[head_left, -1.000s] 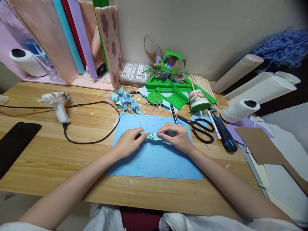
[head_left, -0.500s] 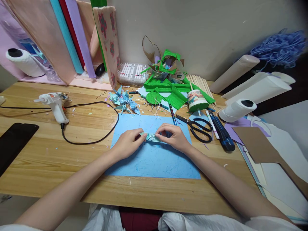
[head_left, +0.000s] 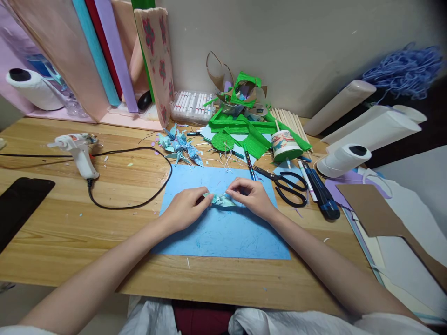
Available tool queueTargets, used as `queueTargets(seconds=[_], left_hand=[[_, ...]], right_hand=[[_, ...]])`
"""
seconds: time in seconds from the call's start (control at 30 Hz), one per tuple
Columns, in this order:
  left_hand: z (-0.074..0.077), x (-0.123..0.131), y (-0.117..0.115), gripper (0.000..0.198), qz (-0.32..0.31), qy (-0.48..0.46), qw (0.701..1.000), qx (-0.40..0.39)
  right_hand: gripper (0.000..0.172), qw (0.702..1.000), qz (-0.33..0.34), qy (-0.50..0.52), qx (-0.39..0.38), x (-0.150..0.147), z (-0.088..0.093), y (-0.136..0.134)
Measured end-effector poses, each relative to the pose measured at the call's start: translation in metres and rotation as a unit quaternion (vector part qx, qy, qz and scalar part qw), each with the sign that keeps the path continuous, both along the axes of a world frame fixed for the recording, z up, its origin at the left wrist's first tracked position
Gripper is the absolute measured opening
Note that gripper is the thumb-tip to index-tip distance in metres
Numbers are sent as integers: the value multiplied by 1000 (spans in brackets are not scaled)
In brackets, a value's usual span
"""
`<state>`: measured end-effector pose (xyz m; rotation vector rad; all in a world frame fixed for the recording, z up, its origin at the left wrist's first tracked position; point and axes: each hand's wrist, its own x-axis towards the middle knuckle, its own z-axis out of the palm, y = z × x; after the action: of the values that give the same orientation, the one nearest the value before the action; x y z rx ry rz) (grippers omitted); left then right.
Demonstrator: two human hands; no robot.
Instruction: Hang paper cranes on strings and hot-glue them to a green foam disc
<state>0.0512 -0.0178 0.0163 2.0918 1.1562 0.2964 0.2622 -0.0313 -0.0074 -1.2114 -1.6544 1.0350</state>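
Observation:
A small folded piece of patterned teal paper (head_left: pixel 220 199) lies on a blue mat (head_left: pixel 223 232) in the middle of the wooden desk. My left hand (head_left: pixel 186 209) pinches its left end with curled fingers. My right hand (head_left: pixel 252 197) pinches and presses its right end, fingers closed on the paper. Both hands rest low on the mat. Several finished folded paper shapes (head_left: pixel 179 145) of the same teal pattern lie just beyond the mat's far left corner.
A white glue gun (head_left: pixel 78 150) with a black cord (head_left: pixel 153 186) lies left. Black scissors (head_left: pixel 286 184), pens (head_left: pixel 316 184) and a small cup (head_left: pixel 284 144) sit right of the mat. Green paper scraps (head_left: pixel 244 130), marker box (head_left: pixel 192 106) and paper rolls (head_left: pixel 344 158) line the back. A dark phone (head_left: pixel 17 204) lies far left.
My hands stay on the folded paper with only slight finger shifts. The view has drifted a little, nothing else on the desk has moved.

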Motion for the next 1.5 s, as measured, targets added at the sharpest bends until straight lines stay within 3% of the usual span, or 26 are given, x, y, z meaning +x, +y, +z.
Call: queueTargets(seconds=[0.1,0.23,0.4,0.53,1.3,1.5], left_hand=[[0,0,0,36,5,-4,1000,-4],[1,0,1,36,22,-25,999,-27],[-1,0,2,36,25,-31,999,-34],[-1,-1,1,36,20,-29,999,-31],[-1,-2,1,37,20,-47,998,-37],[-1,-3,3,38,36,-71,996,-40]], right_hand=[[21,999,0,50,-21,2,1,2],[15,997,9,74,34,4,6,0],[6,991,27,15,128,1,9,-5],[3,986,53,-38,152,-1,11,-5],[5,979,123,-93,131,4,9,1],[17,983,105,-64,140,8,12,3]])
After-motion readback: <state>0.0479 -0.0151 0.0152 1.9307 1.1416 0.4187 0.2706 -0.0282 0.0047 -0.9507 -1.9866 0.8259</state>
